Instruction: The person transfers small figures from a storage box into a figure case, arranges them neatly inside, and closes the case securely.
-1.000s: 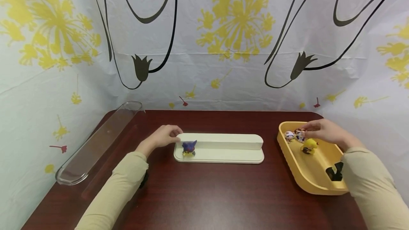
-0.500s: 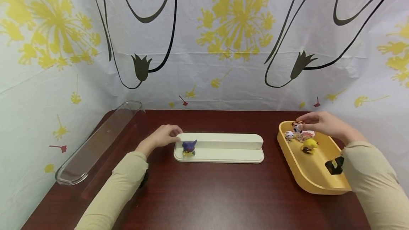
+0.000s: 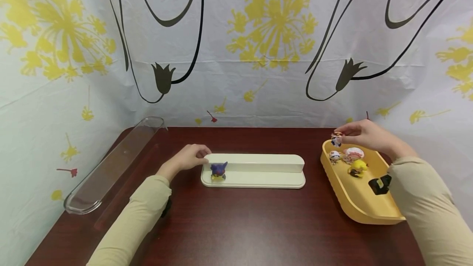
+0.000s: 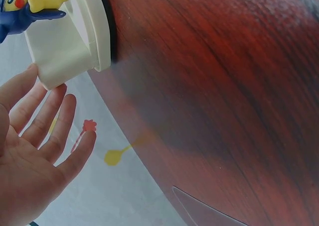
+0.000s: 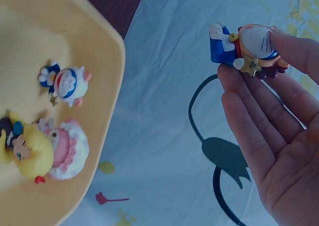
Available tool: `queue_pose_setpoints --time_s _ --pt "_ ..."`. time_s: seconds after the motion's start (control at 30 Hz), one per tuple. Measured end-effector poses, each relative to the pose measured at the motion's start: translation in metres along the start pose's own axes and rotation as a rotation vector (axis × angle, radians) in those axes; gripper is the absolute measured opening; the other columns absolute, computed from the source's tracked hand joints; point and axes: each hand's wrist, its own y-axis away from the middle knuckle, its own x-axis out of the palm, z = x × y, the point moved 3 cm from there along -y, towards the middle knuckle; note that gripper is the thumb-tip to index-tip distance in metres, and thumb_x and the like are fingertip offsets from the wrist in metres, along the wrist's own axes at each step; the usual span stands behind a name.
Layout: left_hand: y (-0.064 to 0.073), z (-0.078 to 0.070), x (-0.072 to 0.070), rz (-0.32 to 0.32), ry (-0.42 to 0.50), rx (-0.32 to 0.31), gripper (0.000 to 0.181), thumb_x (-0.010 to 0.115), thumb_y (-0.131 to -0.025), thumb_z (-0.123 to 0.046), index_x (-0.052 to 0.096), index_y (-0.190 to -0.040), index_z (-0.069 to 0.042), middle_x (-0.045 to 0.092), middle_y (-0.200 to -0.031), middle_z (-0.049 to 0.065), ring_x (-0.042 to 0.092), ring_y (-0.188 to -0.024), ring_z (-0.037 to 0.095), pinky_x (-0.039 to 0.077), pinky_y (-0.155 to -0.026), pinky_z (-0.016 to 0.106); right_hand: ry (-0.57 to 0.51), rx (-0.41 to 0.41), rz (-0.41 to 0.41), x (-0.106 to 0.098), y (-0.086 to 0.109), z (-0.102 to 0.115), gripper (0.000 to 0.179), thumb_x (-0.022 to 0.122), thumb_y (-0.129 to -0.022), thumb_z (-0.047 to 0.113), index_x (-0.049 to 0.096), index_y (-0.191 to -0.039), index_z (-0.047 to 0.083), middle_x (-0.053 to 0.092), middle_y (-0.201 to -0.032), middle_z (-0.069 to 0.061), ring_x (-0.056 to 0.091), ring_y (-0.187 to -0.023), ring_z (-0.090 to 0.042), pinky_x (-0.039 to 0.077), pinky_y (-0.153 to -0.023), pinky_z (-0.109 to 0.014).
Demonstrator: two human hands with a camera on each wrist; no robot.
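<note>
My right hand pinches a small blue-and-white cartoon cat figurine with a gold star between thumb and fingertips, above the back left corner of the yellow tray. My left hand touches the left end of a cream stepped display stand with its thumb and fingertips; in the left wrist view its fingers are spread and nearly straight. On the stand's lower step, at the left, stands a figurine with a dark blue hood and yellow body.
The tray holds a white-hooded figurine, a pink-and-white one, a yellow-haired one and a black piece. A long clear plastic cover lies along the left table edge. A patterned cloth hangs behind the table.
My right hand has lifted the cat figurine out from among the others, up and to the left over the tray's back corner, uncovering the pink-and-white figurine. The left hand has stayed still.
</note>
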Motion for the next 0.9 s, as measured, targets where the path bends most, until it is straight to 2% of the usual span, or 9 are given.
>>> queue_pose_setpoints --time_s 0.3,0.6,0.9 --pt "0.000 0.001 0.001 0.006 -0.005 0.003 0.024 0.065 -0.081 -0.013 0.061 -0.103 -0.004 0.060 -0.090 0.004 0.057 -0.085 0.019 0.046 -0.075 0.033 0.004 0.001 0.003 0.000 -0.010 0.013 0.030 0.060 -0.085 0.021 0.061 -0.108 0.002 0.064 -0.095 -0.006 0.059 -0.083 -0.011 0.046 -0.068 -0.025" --pt "-0.001 0.002 0.000 0.004 -0.009 0.010 0.023 0.064 -0.081 -0.013 0.061 -0.102 -0.005 0.060 -0.089 0.003 0.057 -0.085 0.019 0.046 -0.074 0.033 -0.015 -0.024 -0.016 0.007 -0.021 0.029 0.028 0.060 -0.085 0.024 0.063 -0.107 0.007 0.065 -0.093 -0.002 0.059 -0.083 -0.010 0.045 -0.069 -0.024" --pt "-0.001 0.002 0.002 -0.003 -0.005 -0.009 0.023 0.064 -0.081 -0.014 0.061 -0.103 -0.006 0.060 -0.089 0.002 0.056 -0.086 0.018 0.045 -0.073 0.032 -0.012 -0.063 -0.013 0.014 -0.031 0.048 0.028 0.061 -0.084 0.024 0.064 -0.106 0.008 0.065 -0.089 0.001 0.059 -0.078 -0.011 0.044 -0.067 -0.027"
